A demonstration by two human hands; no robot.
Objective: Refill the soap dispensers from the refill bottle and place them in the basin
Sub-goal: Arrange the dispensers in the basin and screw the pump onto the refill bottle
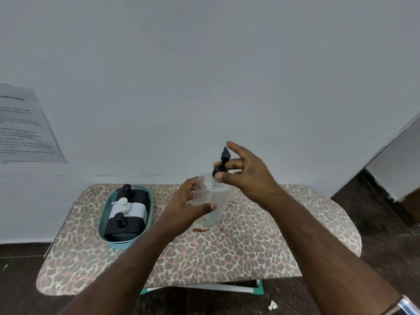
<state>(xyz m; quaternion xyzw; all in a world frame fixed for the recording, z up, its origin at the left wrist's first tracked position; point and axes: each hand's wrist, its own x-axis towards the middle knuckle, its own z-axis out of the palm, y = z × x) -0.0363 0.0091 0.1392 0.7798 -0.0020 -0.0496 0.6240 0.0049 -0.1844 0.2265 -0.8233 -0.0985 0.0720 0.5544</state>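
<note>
Soft, even light is filling the room, and the pale wall (204, 76) is reading as a flat bluish grey with no hard glare. Shadows are staying faint: a weak one is lying under the basin (106, 241) and along the table (227, 258) edge, while the floor (386, 223) is sinking into near black. Wide-angle distortion is bending the skirting line and stretching the forearms toward the bottom corners. The printed sheet (25, 123) at the left edge is smearing, its text unreadable. The clear bottle (216, 201) is looking hazy and low in contrast, and the whole frame is showing slight compression softness.
</note>
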